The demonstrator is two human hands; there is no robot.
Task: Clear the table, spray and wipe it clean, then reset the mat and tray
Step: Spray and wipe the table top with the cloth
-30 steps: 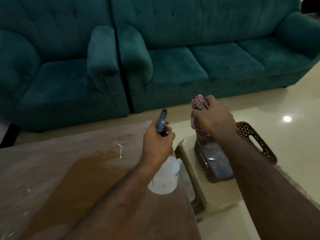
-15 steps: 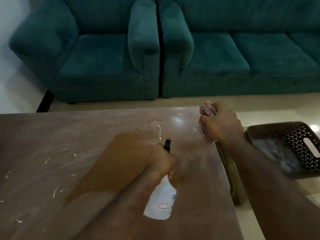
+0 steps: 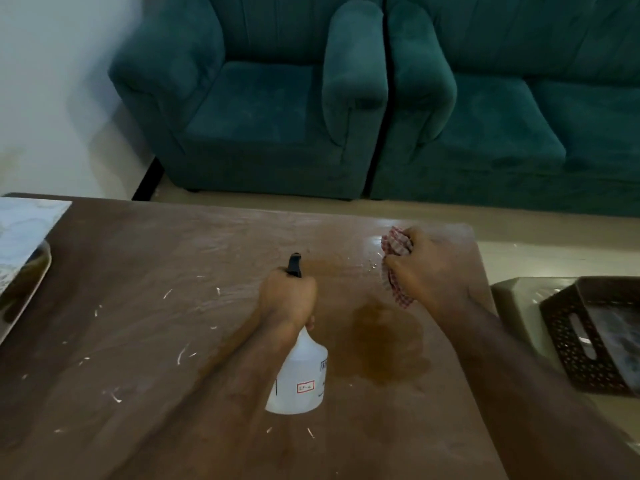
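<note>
Left hand (image 3: 289,299) fingers curled round spray bottle (image 3: 299,379) mid-table (image 3: 138,341); right hand (image 3: 429,271) clutches checked cloth (image 3: 394,244) near far-right edge.

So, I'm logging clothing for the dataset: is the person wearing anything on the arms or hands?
Nothing shows. The left hand and right hand are ungloved, no rings visible; the left forearm and right forearm are bare to the frame edge, with no sleeve, watch or band.
</note>
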